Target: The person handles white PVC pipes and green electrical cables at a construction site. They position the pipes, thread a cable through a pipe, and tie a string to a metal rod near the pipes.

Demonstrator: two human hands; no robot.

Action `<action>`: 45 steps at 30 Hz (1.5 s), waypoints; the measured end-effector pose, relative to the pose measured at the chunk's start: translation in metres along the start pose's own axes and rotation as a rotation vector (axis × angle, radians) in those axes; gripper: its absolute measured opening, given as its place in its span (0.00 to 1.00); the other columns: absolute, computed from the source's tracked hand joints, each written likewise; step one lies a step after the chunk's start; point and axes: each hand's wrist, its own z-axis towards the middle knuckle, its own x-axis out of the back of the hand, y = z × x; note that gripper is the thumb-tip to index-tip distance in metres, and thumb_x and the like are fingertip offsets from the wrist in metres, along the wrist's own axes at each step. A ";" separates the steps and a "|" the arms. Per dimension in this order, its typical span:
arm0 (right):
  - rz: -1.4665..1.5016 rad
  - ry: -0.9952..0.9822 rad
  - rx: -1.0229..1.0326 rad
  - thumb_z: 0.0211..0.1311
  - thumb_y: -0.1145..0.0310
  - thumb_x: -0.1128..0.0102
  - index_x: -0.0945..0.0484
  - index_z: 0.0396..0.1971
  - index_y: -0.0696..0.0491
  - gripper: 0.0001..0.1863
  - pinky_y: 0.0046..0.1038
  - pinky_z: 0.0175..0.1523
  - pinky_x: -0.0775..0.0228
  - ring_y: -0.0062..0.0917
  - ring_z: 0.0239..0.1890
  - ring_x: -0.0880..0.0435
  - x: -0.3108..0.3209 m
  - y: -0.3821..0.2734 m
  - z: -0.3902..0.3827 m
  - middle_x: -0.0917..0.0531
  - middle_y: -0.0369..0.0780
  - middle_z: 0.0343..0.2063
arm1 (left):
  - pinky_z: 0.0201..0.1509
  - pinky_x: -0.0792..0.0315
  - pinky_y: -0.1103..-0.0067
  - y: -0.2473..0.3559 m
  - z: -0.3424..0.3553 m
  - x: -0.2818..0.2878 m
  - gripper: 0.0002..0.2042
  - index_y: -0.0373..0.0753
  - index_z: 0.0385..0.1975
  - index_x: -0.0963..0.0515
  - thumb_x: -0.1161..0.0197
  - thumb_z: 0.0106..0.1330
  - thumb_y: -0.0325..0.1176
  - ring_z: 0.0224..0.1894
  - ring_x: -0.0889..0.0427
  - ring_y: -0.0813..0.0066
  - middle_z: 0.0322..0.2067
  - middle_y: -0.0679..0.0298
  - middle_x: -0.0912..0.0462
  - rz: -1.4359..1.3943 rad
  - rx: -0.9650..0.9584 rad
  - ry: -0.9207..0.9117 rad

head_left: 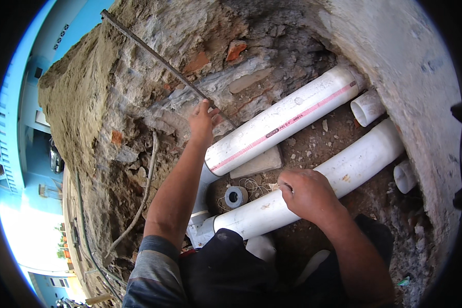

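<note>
A long thin metal rod [154, 52] slants across the dug earth bank, its lower end near the upper white pipe [287, 120]. My left hand [202, 122] is closed on this rod near its lower part. The upper pipe carries a red printed stripe and meets a grey elbow [203, 192] at its near end. My right hand [309, 195] is in a fist just over the lower white pipe [359, 159]; whatever its fingers hold, if anything, is hidden. Between the pipes sits a grey ring-shaped fitting [236, 196] beside tangled pale string [249, 185].
Two short white pipe stubs, one upper [368, 107] and one lower [405, 177], stick out by the concrete wall [421, 77] at right. A flat slab [256, 163] lies under the upper pipe. A loose hose [150, 179] hangs along the rough bank [97, 102] at left.
</note>
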 end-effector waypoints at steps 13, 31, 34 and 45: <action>-0.031 -0.005 -0.015 0.61 0.70 0.47 0.24 0.28 0.56 0.06 0.45 0.43 0.25 0.44 0.37 0.17 0.002 0.004 0.003 0.18 0.47 0.29 | 0.39 0.24 0.77 0.003 -0.001 0.000 0.16 0.40 0.50 0.22 0.43 0.71 0.44 0.43 0.21 0.73 0.48 0.67 0.21 0.007 0.027 -0.021; 0.467 0.306 -0.264 0.58 0.74 0.35 0.15 0.34 0.59 0.06 0.19 0.34 0.30 0.14 0.27 0.21 0.002 0.028 0.105 0.16 0.35 0.24 | 0.39 0.25 0.78 -0.005 0.009 0.020 0.16 0.41 0.49 0.23 0.37 0.69 0.44 0.41 0.21 0.76 0.45 0.69 0.21 -0.072 0.033 -0.130; 0.508 0.330 -0.185 0.58 0.74 0.34 0.15 0.33 0.60 0.06 0.19 0.32 0.31 0.14 0.26 0.22 -0.014 0.023 0.175 0.16 0.35 0.24 | 0.38 0.25 0.79 -0.006 0.013 0.027 0.16 0.41 0.50 0.23 0.37 0.69 0.44 0.40 0.21 0.77 0.43 0.68 0.21 -0.130 0.044 -0.159; 0.556 0.196 -0.224 0.56 0.73 0.35 0.13 0.32 0.58 0.06 0.20 0.31 0.31 0.16 0.25 0.21 -0.069 -0.031 0.299 0.15 0.34 0.23 | 0.32 0.27 0.84 0.007 0.037 0.038 0.14 0.41 0.42 0.22 0.40 0.70 0.45 0.33 0.23 0.82 0.35 0.69 0.22 -0.188 0.116 -0.279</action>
